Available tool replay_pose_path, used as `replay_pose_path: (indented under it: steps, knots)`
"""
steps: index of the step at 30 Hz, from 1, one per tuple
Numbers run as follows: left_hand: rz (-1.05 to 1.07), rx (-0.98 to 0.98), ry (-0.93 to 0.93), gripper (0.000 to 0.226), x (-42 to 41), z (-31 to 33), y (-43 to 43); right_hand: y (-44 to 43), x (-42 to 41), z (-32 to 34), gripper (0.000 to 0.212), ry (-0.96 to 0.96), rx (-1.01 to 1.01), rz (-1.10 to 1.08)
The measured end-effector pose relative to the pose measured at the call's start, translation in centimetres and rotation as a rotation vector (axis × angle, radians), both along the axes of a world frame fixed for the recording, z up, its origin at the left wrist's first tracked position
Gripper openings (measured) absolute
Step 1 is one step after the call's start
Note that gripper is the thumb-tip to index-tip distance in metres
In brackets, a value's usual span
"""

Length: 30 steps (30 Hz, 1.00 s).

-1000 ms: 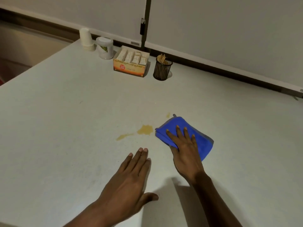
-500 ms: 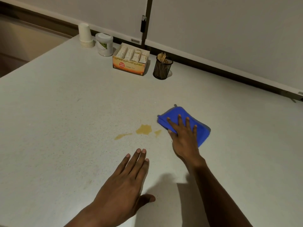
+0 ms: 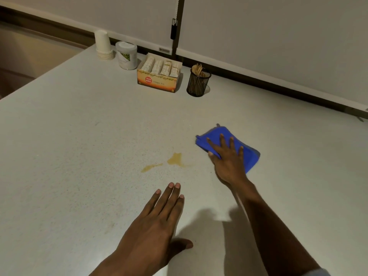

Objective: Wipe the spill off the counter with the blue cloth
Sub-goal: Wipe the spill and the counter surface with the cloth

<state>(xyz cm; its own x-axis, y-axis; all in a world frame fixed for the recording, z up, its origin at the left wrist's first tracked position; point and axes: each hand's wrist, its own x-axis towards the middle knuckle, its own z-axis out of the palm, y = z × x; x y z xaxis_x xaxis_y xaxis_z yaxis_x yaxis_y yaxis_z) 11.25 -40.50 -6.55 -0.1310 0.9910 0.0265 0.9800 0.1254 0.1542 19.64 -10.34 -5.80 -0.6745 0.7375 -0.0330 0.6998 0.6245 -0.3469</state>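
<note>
Cloth travel is the change: over the last second the blue cloth (image 3: 237, 144) has slid away from the spill (image 3: 175, 158) toward the far right, so it now lies apart from the puddle, which shows a thin smeared tail on its right. The right hand (image 3: 227, 158) presses flat on the cloth with fingers spread, pinning it and not gripping it, while the left hand (image 3: 157, 222) rests open and empty on the counter (image 3: 79, 136), near the spill. Most of the yellow-brown liquid remains, so I judge another pass leftward is needed.
</note>
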Motion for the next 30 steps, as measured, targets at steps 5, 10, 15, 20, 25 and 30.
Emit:
replay_pose_path:
  steps: [5, 10, 15, 20, 25, 30]
  knots:
    - [-0.014, -0.040, -0.014, 0.103, 0.0, -0.1, 0.2, -6.4, 0.6, -0.1, 0.052, 0.044, 0.052, 0.284]
    - [0.009, -0.070, -0.044, 0.104, -0.3, 0.2, 0.3, -3.5, 3.9, 0.1, 0.050, 0.060, 0.011, 0.091]
    - [0.023, -0.033, -0.185, 0.106, -1.3, 2.2, -1.1, -1.3, -2.2, -0.1, 0.049, -0.013, 0.001, -0.027]
    - [0.144, 0.000, -0.096, 0.109, -5.3, 2.5, -4.5, -10.1, -4.5, -0.3, 0.055, 0.026, 0.113, 0.232]
    - [0.232, -0.062, -0.134, 0.120, -8.6, 2.2, -6.9, -9.0, -1.8, -0.6, 0.050, 0.010, 0.081, 0.065]
    - [0.225, -0.076, -0.136, 0.115, -9.0, 2.3, -7.5, -7.4, -7.2, 0.3, 0.052, -0.034, 0.020, -0.048]
